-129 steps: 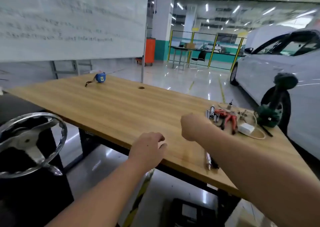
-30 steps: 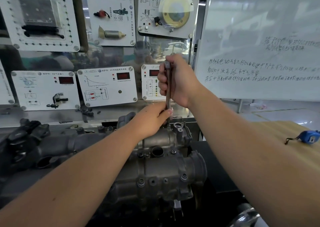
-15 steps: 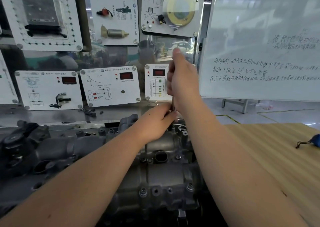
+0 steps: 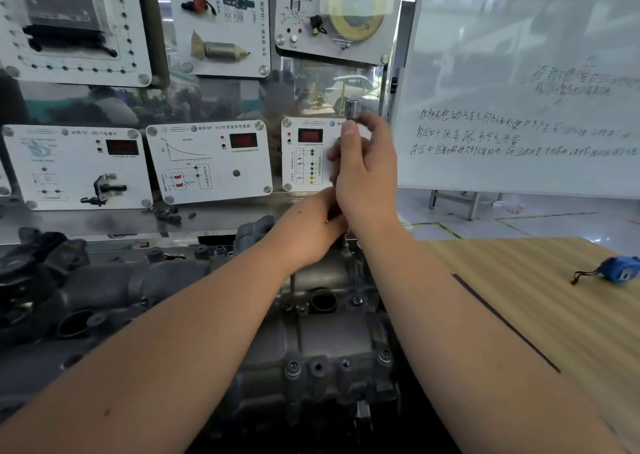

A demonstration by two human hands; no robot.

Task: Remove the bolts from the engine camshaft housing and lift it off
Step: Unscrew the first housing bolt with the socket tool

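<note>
Above camshaft housing (image 4: 311, 342), right hand (image 4: 367, 173) gripping upright wrench (image 4: 354, 107), left hand (image 4: 308, 228) pinching its base.

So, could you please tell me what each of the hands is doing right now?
Left hand: holds the tool's lower shaft.
Right hand: grips the upright tool.

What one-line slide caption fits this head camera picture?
Both hands work an upright metal tool at the engine housing's far end: right hand gripping high, left hand steadying below.
</note>
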